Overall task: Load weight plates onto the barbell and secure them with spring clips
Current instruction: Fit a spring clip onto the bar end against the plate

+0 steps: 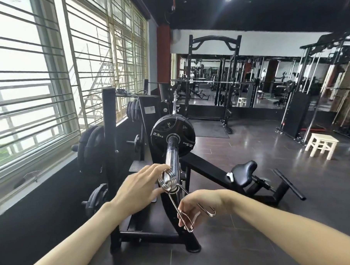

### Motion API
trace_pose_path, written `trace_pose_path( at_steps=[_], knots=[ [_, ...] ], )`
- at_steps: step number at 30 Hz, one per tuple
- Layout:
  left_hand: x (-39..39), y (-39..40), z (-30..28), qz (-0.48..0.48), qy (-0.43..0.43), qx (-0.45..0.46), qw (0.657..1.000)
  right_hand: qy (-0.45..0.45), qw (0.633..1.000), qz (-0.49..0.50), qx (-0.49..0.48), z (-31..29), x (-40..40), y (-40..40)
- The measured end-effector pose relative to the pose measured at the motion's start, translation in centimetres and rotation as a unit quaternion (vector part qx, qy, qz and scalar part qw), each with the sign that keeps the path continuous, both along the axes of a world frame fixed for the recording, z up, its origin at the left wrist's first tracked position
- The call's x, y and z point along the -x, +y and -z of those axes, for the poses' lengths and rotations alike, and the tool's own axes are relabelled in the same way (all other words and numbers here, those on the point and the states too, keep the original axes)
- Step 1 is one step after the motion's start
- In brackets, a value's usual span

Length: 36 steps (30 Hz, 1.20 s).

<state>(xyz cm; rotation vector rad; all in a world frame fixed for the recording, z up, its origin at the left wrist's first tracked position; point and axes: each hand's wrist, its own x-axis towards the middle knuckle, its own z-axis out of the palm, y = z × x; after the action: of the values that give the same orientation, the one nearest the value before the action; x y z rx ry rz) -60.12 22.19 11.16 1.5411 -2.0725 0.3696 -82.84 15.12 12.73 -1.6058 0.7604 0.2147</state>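
Head view: the spring clip [168, 181] sits with its coil around the very end of the barbell sleeve [171, 156], well short of the 2.5 kg plate [173, 137] loaded farther up. The right hand [195, 207] grips the clip's two handles; the left hand [137, 191] — fingers spread — touches the coil. A weight rack [109, 123] stands at left, beside the barred window [47, 77].
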Motion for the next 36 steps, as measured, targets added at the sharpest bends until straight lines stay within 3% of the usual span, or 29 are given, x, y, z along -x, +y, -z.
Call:
trace_pose_path(
  at_steps=[3, 7, 10, 12, 15, 18, 25, 36],
  knots=[
    [0.6, 0.2, 0.8, 0.001, 0.164, -0.139, 0.976, -0.013, 1.0, 0.005, -0.011, 0.8, 0.0, 0.0],
    [0.9, 0.6, 0.5, -0.003, 0.279, -0.205, 0.938, -0.001, 0.999, -0.028, -0.023, 1.3, -0.5, 0.0],
    [1.2, 0.5, -0.6, -0.03, 0.439, -0.308, 0.844, 0.011, 0.998, -0.062, -0.012, 1.8, -0.6, -0.1],
    [1.6, 0.4, -1.1, -0.061, 0.488, -0.356, 0.795, 0.01, 0.998, -0.057, 0.001, 1.8, -0.6, -0.4],
    [2.5, 0.1, -1.6, -0.096, 0.497, -0.392, 0.769, 0.014, 0.999, -0.042, 0.013, 1.5, -0.8, -1.0],
    [3.6, -0.7, -1.3, -0.112, 0.513, -0.392, 0.756, 0.037, 0.997, -0.052, 0.036, 1.5, -0.4, -2.1],
    [5.1, -0.6, -0.7, -0.12, 0.626, -0.383, 0.669, 0.081, 0.975, -0.172, 0.113, 0.9, -0.3, -6.7],
    [8.3, -0.9, -0.3, -0.165, 0.77, -0.265, 0.556, 0.124, 0.917, -0.307, 0.222, -2.6, -2.5, -11.3]
  ],
)
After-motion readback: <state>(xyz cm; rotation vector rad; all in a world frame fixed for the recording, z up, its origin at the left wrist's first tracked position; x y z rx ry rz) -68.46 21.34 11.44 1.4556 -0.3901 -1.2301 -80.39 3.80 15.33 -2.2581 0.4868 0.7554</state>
